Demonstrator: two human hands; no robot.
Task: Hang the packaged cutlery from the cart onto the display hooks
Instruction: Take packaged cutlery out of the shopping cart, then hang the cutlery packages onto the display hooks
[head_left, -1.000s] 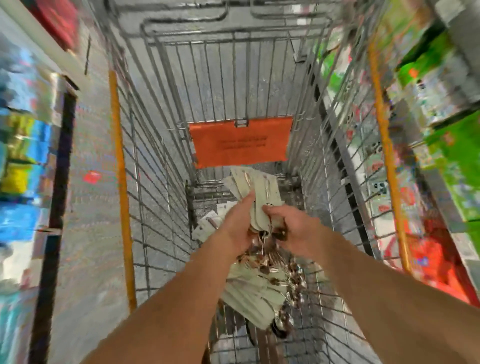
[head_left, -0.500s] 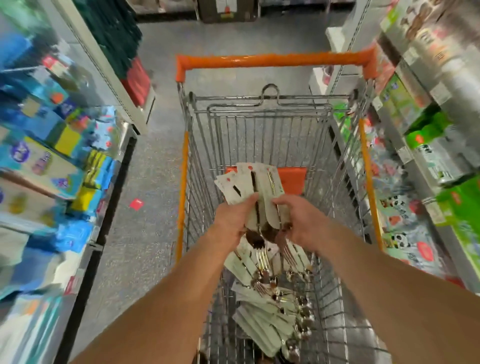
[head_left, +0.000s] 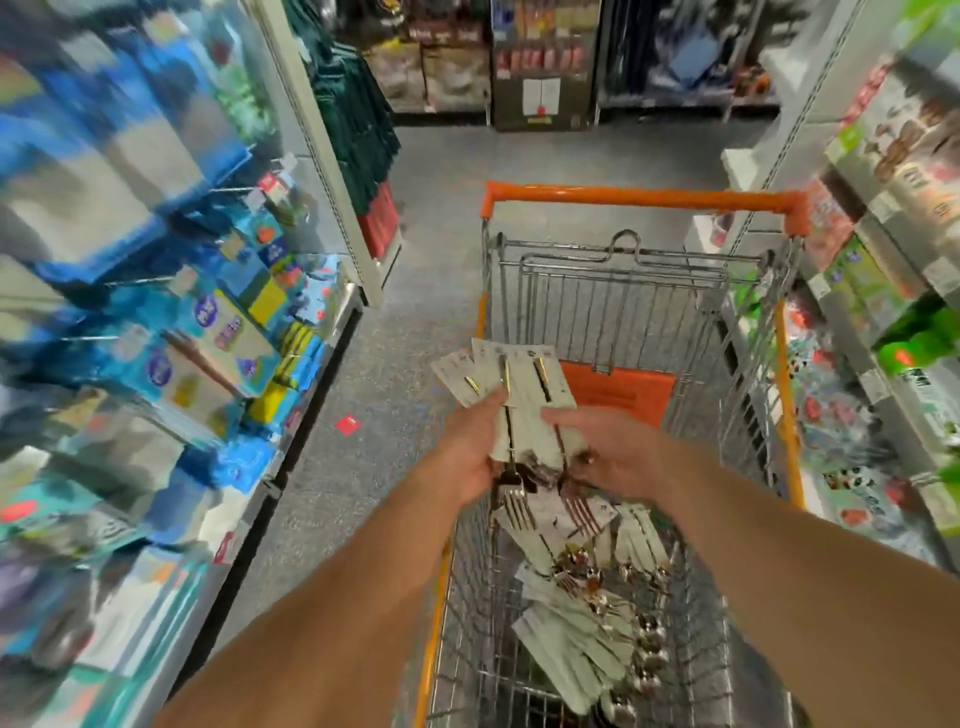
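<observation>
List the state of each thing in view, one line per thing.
Left hand: grips the fanned packs from the left.
Right hand: grips the same packs from the right.
Held cutlery packs: fanned, lifted above the cart, not yet hung.
Cutlery packs in the cart: lying piled on the cart floor.
Cart: standing in the aisle, its orange seat flap folded down.
Display hooks: blurred, products hanging.

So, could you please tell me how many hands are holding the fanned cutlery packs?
2: the left hand grips their left side, the right hand their right, above the cart.
</observation>
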